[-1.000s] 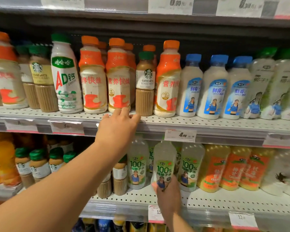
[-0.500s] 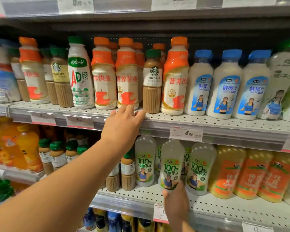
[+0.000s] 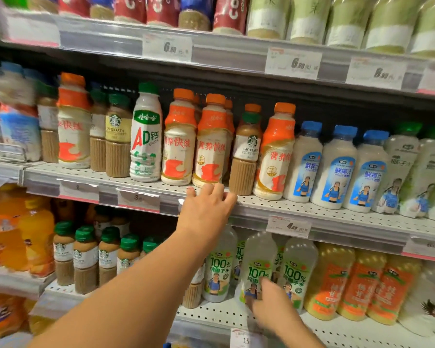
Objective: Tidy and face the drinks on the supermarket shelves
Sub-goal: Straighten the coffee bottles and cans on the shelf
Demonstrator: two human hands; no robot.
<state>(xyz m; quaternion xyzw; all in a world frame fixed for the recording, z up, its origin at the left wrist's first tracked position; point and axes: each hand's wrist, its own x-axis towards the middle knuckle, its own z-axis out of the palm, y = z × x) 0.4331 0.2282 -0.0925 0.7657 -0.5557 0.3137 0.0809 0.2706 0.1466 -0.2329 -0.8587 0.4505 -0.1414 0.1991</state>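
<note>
My left hand [image 3: 207,208] reaches to the front edge of the middle shelf [image 3: 337,209], fingers straight, tips just below an orange-capped milk drink bottle [image 3: 210,146] and holding nothing. A brown Starbucks latte bottle [image 3: 245,156] stands right of it among the orange caps. On the lower shelf [image 3: 211,315], my right hand [image 3: 270,301], blurred, holds the lower part of a clear 100% coconut water bottle [image 3: 258,262], which stands forward of its two neighbours.
A white AD calcium bottle [image 3: 146,136] and more latte bottles stand to the left, blue-capped coconut milk bottles [image 3: 337,167] to the right. Orange juice bottles [image 3: 359,285] fill the lower right. Price tags hang along every shelf edge.
The view has tilted up, bringing in the top shelf. My left hand stays at the middle shelf's edge. My right hand stays on the coconut water bottle.
</note>
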